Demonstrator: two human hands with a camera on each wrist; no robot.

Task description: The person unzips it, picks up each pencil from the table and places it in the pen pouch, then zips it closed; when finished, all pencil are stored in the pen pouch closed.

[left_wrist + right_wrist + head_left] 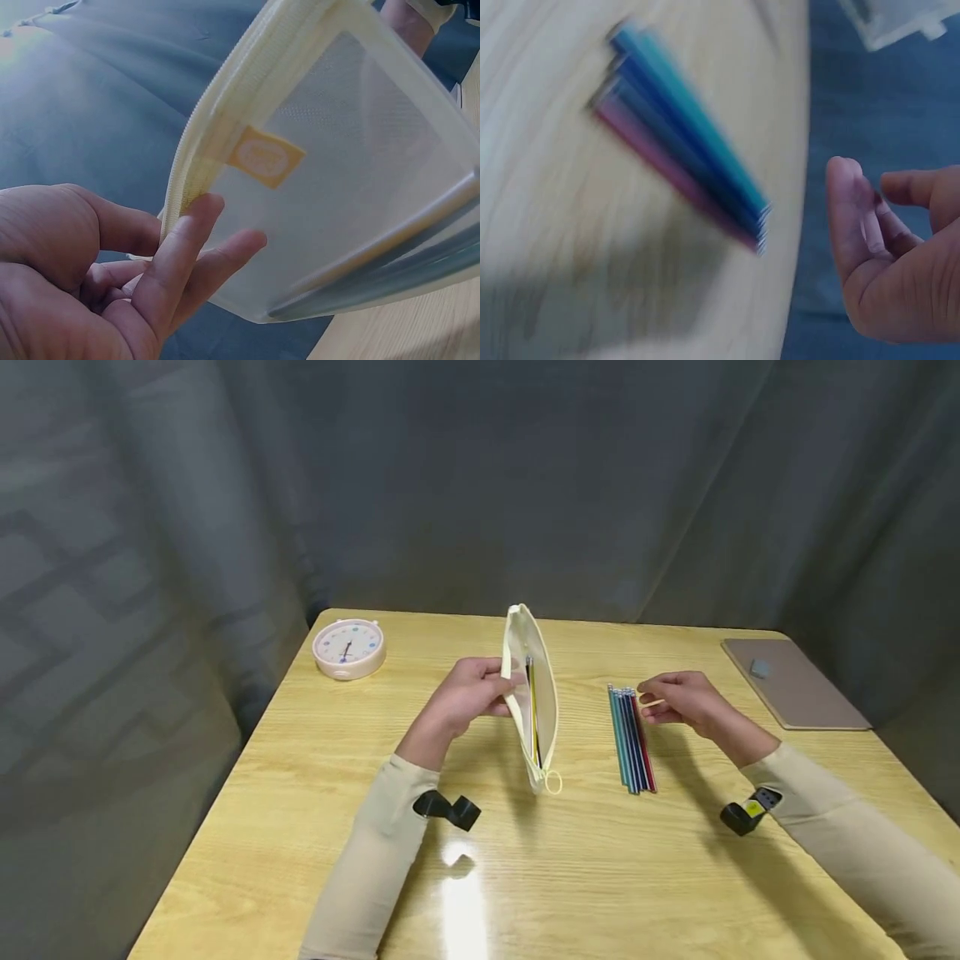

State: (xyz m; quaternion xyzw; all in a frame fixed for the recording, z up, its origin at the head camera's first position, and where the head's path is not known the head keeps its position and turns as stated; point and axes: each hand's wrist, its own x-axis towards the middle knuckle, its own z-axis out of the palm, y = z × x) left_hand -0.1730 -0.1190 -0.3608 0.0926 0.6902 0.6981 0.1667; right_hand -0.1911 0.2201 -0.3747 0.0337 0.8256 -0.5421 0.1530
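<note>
A cream zip pouch with mesh sides stands upright, its mouth gaping toward me. My left hand pinches the zipper edge; in the left wrist view, thumb and fingers grip that edge beside an orange label. Inside lie a few pencils, one yellow and black, seen through the mesh in the left wrist view. To the pouch's right, several pencils in teal, blue and red lie side by side on the table. My right hand hovers near their far ends, fingers bent loosely; the right wrist view shows nothing between them.
A round pink clock sits at the table's back left. On the right, a brown board bears a small grey-blue block. A dark curtain hangs behind the wooden table.
</note>
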